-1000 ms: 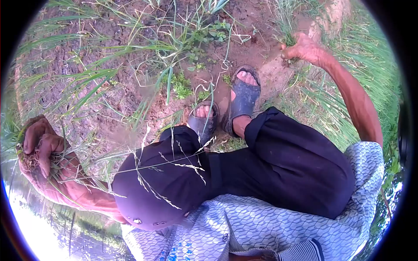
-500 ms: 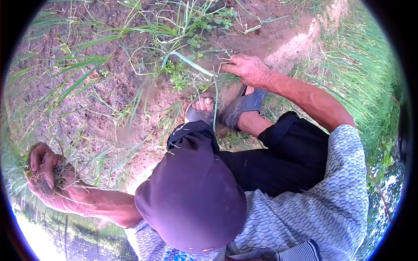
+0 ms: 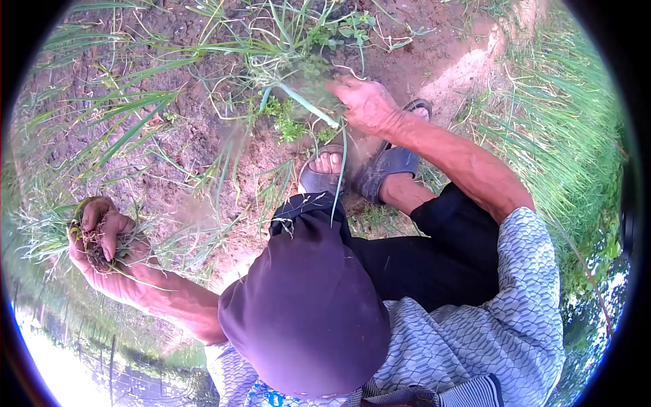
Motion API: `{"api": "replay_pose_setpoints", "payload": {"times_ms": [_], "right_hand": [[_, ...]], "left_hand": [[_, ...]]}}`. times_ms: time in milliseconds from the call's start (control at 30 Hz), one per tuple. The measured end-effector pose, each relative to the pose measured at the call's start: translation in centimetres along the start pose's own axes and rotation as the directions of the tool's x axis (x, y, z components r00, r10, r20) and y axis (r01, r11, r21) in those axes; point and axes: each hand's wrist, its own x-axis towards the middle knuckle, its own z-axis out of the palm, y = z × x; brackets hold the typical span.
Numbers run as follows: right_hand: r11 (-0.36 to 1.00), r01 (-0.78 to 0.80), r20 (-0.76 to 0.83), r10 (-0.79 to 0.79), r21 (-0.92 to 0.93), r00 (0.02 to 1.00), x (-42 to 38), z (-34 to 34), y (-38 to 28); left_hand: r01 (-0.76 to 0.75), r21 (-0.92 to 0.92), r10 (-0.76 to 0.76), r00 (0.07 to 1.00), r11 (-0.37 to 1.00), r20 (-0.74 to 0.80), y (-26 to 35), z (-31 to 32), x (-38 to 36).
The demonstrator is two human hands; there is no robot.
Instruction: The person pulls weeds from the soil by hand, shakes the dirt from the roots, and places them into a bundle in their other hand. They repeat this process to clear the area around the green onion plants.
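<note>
My left hand is at the left, palm turned up and fingers curled around a clump of pulled grass with dark roots and soil. My right hand is low over the ground ahead of my feet, its fingers bent and closed on a small green tuft of grass, which is partly blurred. Just left of those fingers lies a thick pale-green onion-like leaf, bent over. A small leafy weed grows below it.
Damp brown soil with scattered long green blades spreads ahead and left. Dense grass stands at the right beyond a pale dirt ridge. My sandalled feet and bent purple-dark knee are close by.
My right hand has moved slightly left and forward with the green tuft. My left hand has come up and inward, still holding its clump.
</note>
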Motion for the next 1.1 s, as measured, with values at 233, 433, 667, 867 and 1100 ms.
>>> {"api": "replay_pose_setpoints", "payload": {"times_ms": [233,433,667,867,1100], "right_hand": [[0.904,0.294,0.06,-0.29,-0.311,0.955,2.7,2.1,-0.6],[0.961,0.235,0.203,-0.204,-0.143,0.958,4.2,1.9,0.5],[0.994,0.086,-0.079,-0.091,-0.064,0.993,3.9,-1.4,1.0],[0.958,-0.011,-0.063,-0.007,-0.285,0.998,5.3,0.4,0.1],[0.881,0.023,0.094,0.024,-0.472,0.995,7.9,-0.3,-2.0]], "left_hand": [[-0.038,0.066,0.038,0.999,0.997,0.0,0.2,-0.6,0.2],[-0.06,0.104,0.066,0.997,0.993,-0.05,0.7,-0.5,-0.8],[0.011,-0.016,-0.012,0.999,1.0,-0.052,0.1,-2.3,0.0],[0.039,0.034,-0.038,0.999,0.999,-0.033,-1.0,-1.3,0.3],[0.108,0.085,-0.112,0.993,0.991,0.047,-1.1,-2.2,0.3]]}}
